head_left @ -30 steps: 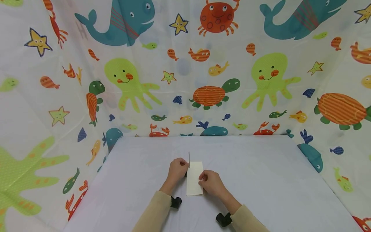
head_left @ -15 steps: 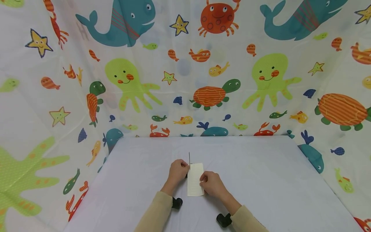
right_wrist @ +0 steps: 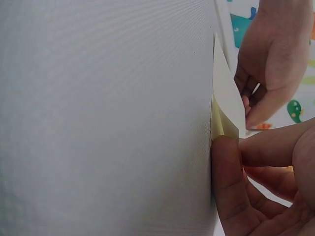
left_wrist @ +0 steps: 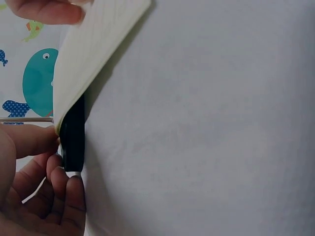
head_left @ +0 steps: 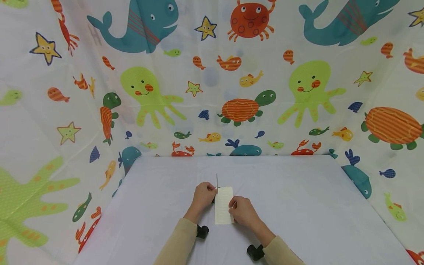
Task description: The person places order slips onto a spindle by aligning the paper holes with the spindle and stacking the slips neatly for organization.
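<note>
A thin cream lined notepad (head_left: 223, 206) lies between my hands in the head view. My left hand (head_left: 202, 195) pinches at its far left corner, where a thin upright-looking rod (head_left: 216, 180) sticks out past the paper. Under that edge, the left wrist view shows a black bar-shaped thing (left_wrist: 74, 132) with a pale tip, the curled left fingers against its end. I cannot tell its kind. My right hand (head_left: 244, 211) pinches the right edge of the notepad (right_wrist: 229, 91) between thumb and finger. In the right wrist view that edge is lifted, with a yellowish underside showing.
A white cloth (head_left: 298, 206) covers the table. Behind and at both sides hangs a curtain (head_left: 205, 92) printed with sea animals. Black wrist cameras (head_left: 202, 231) sit by the beige sleeves (head_left: 177, 241), near the front of the table.
Both hands and the notepad have shifted very slightly right and nearer in the head view, as the whole scene shifts a little too. The grips look the same.
</note>
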`<action>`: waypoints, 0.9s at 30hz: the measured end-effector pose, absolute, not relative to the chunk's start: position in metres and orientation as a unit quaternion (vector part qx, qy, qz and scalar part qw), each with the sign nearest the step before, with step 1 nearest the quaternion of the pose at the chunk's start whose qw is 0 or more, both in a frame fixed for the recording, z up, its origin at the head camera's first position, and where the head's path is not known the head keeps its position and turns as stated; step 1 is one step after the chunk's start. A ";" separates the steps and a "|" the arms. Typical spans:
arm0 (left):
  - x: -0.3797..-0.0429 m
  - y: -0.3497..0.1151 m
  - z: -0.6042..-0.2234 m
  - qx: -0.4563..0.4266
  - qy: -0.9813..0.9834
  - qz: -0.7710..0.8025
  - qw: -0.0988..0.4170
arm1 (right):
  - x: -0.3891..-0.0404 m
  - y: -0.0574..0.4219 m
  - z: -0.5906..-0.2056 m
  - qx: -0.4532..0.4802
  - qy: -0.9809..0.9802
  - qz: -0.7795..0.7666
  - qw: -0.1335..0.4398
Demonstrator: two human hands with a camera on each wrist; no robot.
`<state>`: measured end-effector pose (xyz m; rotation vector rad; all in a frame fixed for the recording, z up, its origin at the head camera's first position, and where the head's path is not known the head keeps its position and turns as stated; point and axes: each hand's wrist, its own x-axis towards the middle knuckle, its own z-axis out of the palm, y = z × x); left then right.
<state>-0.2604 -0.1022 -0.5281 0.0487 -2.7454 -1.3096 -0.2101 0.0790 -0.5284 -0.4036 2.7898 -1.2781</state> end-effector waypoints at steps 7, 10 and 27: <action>-0.258 -0.102 -0.528 0.012 -0.901 -0.431 0.056 | -0.209 0.079 -0.526 -0.139 0.907 -0.396 0.019; -0.257 -0.102 -0.528 0.013 -0.899 -0.433 0.062 | -0.207 0.080 -0.524 -0.136 0.911 -0.390 0.024; -0.246 -0.114 -0.521 -0.001 -0.919 -0.388 0.074 | -0.197 0.093 -0.513 -0.135 0.906 -0.397 0.051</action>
